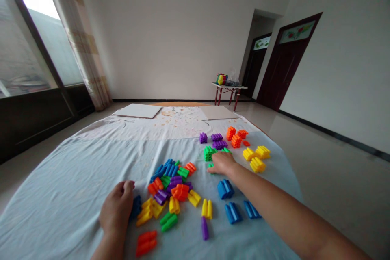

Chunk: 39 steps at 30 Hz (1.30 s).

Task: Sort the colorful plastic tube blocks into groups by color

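My left hand (117,207) rests on the cloth at the left with its fingers curled. Its far side is hidden, and dark blue plastic tube blocks (136,207) lie right beside it. My right hand (223,163) reaches forward among the green tube blocks (209,153), its thumb and fingers around a small green block (211,165) that is partly covered. Between the hands lies a mixed heap with blue (166,168), purple (161,196), orange (180,191), yellow (145,211) and green blocks (168,221).
Sorted by colour on the right are purple (219,145), orange (235,141), yellow (257,165) and blue blocks (226,189). Two flat boards (138,110) (219,112) lie at the table's far end. A small side table (228,86) stands behind.
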Available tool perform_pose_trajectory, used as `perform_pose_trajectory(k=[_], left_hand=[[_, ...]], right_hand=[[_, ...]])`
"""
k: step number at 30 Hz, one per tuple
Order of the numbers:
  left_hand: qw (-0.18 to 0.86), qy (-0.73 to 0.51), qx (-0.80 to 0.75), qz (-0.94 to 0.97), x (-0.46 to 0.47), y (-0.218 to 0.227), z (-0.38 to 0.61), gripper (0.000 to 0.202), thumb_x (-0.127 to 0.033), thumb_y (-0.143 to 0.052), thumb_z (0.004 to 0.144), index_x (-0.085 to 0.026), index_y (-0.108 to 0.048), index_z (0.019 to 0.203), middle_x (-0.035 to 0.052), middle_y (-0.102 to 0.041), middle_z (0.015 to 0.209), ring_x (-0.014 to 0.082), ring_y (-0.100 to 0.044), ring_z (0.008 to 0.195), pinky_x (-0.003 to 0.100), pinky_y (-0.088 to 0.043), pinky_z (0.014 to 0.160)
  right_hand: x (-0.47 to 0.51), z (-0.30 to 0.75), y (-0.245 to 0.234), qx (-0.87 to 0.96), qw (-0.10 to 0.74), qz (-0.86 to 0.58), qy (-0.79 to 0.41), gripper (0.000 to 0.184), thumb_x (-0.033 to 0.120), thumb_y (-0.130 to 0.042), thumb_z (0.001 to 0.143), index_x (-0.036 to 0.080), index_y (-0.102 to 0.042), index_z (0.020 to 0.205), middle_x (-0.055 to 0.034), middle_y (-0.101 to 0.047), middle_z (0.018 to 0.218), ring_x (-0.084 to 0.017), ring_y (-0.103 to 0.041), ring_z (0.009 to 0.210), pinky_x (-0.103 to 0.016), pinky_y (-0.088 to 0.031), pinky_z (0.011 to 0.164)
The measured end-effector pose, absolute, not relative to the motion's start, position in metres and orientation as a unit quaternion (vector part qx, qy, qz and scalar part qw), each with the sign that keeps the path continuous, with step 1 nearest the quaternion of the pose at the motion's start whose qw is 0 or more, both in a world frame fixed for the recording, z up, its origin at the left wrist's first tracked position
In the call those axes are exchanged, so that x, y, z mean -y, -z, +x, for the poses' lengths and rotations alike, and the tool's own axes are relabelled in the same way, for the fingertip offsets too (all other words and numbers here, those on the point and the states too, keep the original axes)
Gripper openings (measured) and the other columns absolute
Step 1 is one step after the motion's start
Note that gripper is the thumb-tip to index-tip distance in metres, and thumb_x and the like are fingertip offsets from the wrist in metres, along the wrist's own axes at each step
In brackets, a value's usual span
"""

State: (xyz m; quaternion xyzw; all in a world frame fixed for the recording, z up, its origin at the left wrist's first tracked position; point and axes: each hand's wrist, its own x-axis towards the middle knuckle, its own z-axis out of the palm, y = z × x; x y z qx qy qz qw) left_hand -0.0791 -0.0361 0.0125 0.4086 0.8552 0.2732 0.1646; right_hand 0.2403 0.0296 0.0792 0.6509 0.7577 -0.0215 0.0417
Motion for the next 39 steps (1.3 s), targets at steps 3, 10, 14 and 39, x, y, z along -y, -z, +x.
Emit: perform_pose_trajectory(k=[3,10,14,39], left_hand=[[0.152,-0.287,-0.85,0.415,0.038,-0.013,-0.077,0.042,-0.046,-0.032,0.08,-0.023,-0.065,0.09,0.0096,-0.068,0.094,0.0268,-0.06,0.089,0.031,-0.04,0.063],[0.143,-0.3,-0.849,0.411,0.04,-0.014,-0.074,0.04,-0.044,-0.034,0.08,-0.023,-0.066,0.089,0.0077,-0.069,0.092,0.0249,-0.061,0.086,0.03,-0.04,0.061],[0.14,-0.306,-0.847,0.412,0.042,-0.017,-0.072,0.04,-0.044,-0.034,0.079,-0.023,-0.066,0.088,0.0084,-0.069,0.091,0.0255,-0.061,0.085,0.03,-0.039,0.06],[0.165,-0.34,-0.828,0.415,0.043,-0.011,-0.073,0.038,-0.043,-0.033,0.081,-0.023,-0.065,0.086,0.0078,-0.069,0.092,0.0249,-0.06,0.088,0.031,-0.038,0.064]], right_hand=[[-0.018,0.238,-0.09,-0.771,0.007,0.637,0.008,0.033,0.046,-0.061,0.075,0.017,-0.068,0.09,-0.0145,-0.07,0.093,-0.028,-0.064,0.092,-0.034,-0.045,0.075],[0.011,0.201,-0.093,-0.86,-0.101,0.497,0.061,0.018,0.033,-0.052,0.085,0.021,-0.063,0.094,-0.0044,-0.07,0.091,-0.019,-0.062,0.09,-0.025,-0.042,0.074],[0.005,0.176,-0.071,-0.883,-0.086,0.458,0.058,0.029,0.02,-0.054,0.082,0.019,-0.06,0.11,-0.0083,-0.066,0.106,-0.021,-0.056,0.105,-0.028,-0.039,0.088],[-0.009,0.105,-0.056,-0.908,-0.046,0.407,0.086,0.031,0.021,-0.046,0.083,0.021,-0.066,0.107,-0.0054,-0.068,0.107,-0.02,-0.057,0.104,-0.029,-0.041,0.091]])
